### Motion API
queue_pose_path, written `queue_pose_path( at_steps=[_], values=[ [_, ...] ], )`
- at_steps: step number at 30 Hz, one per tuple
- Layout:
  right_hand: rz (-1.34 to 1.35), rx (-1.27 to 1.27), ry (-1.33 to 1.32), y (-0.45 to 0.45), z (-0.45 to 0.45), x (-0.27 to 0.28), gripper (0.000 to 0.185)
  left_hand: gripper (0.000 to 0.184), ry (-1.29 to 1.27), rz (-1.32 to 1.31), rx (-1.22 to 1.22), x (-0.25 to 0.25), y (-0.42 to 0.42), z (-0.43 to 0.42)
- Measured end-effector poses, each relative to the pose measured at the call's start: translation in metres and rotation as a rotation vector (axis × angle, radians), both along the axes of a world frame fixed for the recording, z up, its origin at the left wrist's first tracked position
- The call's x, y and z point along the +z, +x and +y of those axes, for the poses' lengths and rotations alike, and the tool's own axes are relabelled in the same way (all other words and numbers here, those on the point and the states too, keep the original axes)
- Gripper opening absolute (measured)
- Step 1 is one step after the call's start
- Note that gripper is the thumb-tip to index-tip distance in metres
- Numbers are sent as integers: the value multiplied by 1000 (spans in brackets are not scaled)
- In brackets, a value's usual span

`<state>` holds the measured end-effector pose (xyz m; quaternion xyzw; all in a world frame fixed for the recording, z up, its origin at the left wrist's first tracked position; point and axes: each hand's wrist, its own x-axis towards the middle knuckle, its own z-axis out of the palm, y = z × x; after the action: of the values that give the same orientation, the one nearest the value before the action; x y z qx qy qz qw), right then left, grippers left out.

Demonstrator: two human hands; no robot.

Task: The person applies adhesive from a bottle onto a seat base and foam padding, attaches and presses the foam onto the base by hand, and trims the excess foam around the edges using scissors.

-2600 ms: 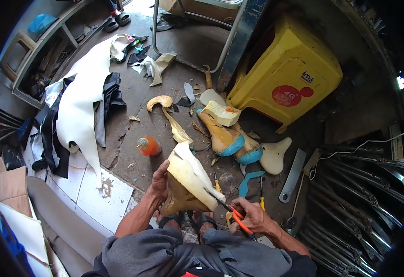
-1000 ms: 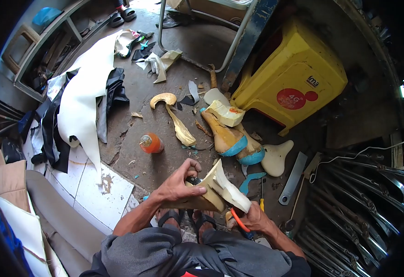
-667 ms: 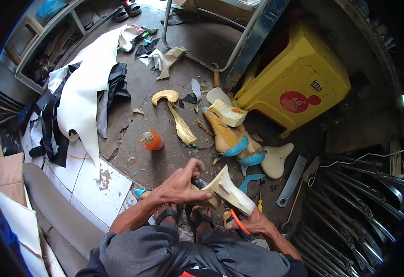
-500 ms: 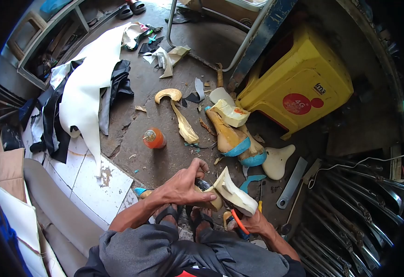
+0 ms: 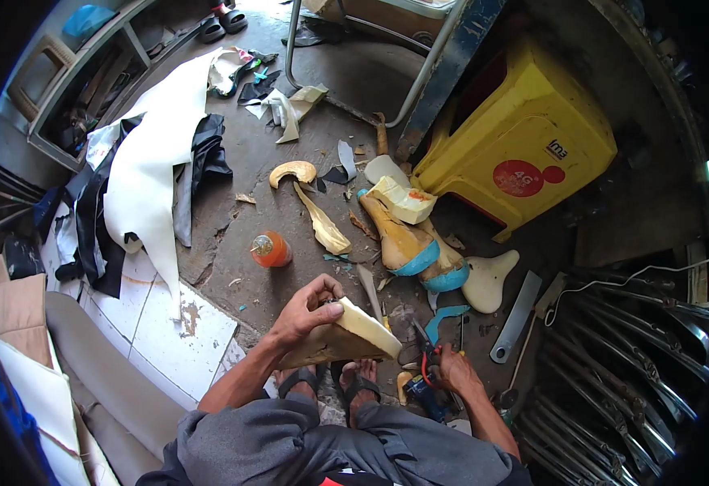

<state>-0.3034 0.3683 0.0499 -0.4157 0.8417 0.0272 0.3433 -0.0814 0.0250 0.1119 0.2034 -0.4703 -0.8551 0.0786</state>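
My left hand (image 5: 310,314) grips a foam piece (image 5: 346,340) with a cream edge and a brown side, held above my sandalled feet. To its right, my right hand (image 5: 453,368) is closed on the orange-red handles of a cutting tool (image 5: 427,353) whose dark jaws point up and away from me. The tool and the foam piece are apart. A thin pale strip (image 5: 370,290) shows just beyond the foam piece. Near the right hand lie a blue piece (image 5: 443,318) and a blue-and-black tool (image 5: 425,398).
An orange bottle (image 5: 271,249) stands on the floor. Beyond are foam seats with blue edges (image 5: 403,243), a yellow stool (image 5: 524,138) and a metal ruler (image 5: 516,316). White sheet material (image 5: 148,178) lies left; metal frames (image 5: 630,364) stack up right.
The white foam layer held between my hands is no longer there. My right hand with the cutting tool has moved away from the piece, and my left hand has tilted that piece.
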Motion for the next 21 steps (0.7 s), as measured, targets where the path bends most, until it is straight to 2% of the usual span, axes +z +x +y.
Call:
queue_pose_path(
  at_steps=[2, 3, 5, 6, 8, 10, 12, 13, 15, 18, 21],
  values=[
    [63, -143, 14, -7, 21, -43, 44, 42, 7, -34, 46, -7, 1, -1],
    [65, -148, 10, -8, 20, -42, 44, 42, 3, -31, 41, -8, 0, 0],
    [213, -71, 80, -7, 8, -27, 39, 35, 231, 9, 130, -8, -1, 2],
    [213, -71, 75, -5, -8, -9, 39, 35, 226, 9, 131, -7, -2, 2],
    [11, -253, -316, 4, -55, 46, 36, 31, 342, 4, 199, -5, -5, 5],
    [-322, -587, -648, 18, -100, 78, 36, 30, 314, -13, 164, -7, -7, 9],
    [-698, -734, -827, 29, -140, 95, 44, 29, 278, -22, 126, -7, -12, 12],
    [-693, -740, -831, 29, -156, 99, 44, 28, 276, -26, 123, -7, -15, 16],
    [-498, -452, -639, 30, -179, 103, 51, 27, 269, -26, 122, -7, -18, 21],
    [-432, -524, -678, 43, -193, 94, 61, 25, 264, -41, 160, -7, -15, 21],
    [-350, -540, -760, 45, -201, 81, 58, 25, 146, -61, 170, -16, -14, 22]
  ],
)
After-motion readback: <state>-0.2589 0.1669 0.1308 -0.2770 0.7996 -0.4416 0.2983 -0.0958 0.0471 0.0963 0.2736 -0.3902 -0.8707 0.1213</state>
